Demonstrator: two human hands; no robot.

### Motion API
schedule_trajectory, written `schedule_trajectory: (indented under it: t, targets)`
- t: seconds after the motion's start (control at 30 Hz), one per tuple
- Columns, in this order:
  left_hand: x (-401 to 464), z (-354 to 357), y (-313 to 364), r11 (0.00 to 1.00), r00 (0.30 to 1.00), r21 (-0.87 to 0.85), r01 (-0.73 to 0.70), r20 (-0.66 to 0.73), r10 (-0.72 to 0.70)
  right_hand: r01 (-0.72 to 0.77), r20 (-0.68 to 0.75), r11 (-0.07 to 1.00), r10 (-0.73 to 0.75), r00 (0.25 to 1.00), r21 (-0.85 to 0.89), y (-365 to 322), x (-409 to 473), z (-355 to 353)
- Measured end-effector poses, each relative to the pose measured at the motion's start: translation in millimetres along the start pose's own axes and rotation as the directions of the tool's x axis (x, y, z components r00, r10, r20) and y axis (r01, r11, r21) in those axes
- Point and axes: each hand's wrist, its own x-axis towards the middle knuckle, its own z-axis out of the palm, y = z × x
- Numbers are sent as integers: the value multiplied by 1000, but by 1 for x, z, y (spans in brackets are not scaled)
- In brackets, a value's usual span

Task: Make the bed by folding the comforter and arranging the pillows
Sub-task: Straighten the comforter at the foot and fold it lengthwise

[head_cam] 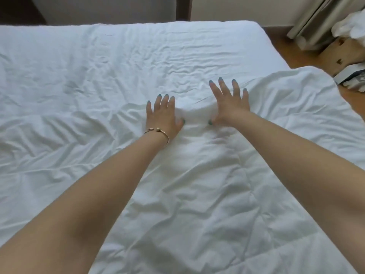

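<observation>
White sheet (98, 62) is covering the bed; the comforter (197, 194) is lying from centre toward five o'clock. Left hand (163, 115) and right hand (229, 103) are pressing flat on it, fingers spread.

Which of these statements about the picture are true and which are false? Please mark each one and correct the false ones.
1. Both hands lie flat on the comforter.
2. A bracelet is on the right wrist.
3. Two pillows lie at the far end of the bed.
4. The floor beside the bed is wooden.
1. True. The left hand and the right hand press on the white comforter with straight, spread fingers.
2. False. The gold bracelet is on the left wrist.
3. False. No pillow shows on the bed; only white bedding is there.
4. True. The wooden floor shows at the right of the bed.
</observation>
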Motion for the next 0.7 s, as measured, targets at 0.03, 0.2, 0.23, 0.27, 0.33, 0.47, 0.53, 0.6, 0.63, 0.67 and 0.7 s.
schedule_trajectory:
  t: [0.03, 0.2, 0.23, 0.27, 0.33, 0.47, 0.53, 0.6, 0.63, 0.67, 0.7]
  targets:
    - [7, 2, 0, 996, 998, 89, 4, 64, -10, 44, 8, 998, -44, 999, -47, 7, 9, 3]
    - [13, 2, 3, 984, 974, 173, 36, 216, -74, 164, 129, 983, -174, 976, 86, 6, 21, 36]
    - [15, -1, 4, 989, 977, 149, 9, 210, -41, 194, 160, 973, -212, 964, 122, 5, 25, 34]
    - [19, -7, 4, 994, 984, 106, -8, 179, -11, 231, 160, 965, -249, 955, 121, 7, 31, 28]
    - [36, -20, 5, 1000, 1000, 27, 4, 9, -4, 269, -29, 962, -268, 963, 54, 11, 53, 15]
    - [50, -10, 11, 936, 928, 322, 139, -373, -10, 63, -409, 990, -6, 913, 125, 7, 70, 33]
    - [27, 30, 16, 945, 887, 312, 98, -457, 59, -62, -403, 983, 129, 906, 175, 2, 52, 70]
    - [-1, 73, 16, 972, 905, 211, 99, -425, 0, -12, -580, 979, 131, 804, 205, 0, 42, 109]
    - [-8, 87, 16, 979, 928, 157, 130, -368, -64, 55, -678, 980, 91, 730, 190, -1, 43, 123]
    - [-7, 96, 16, 979, 942, 122, 166, -314, -120, 107, -726, 978, 58, 686, 180, 1, 47, 133]
    - [-1, 100, 15, 974, 950, 111, 195, -267, -160, 141, -703, 971, 35, 710, 191, 3, 54, 139]
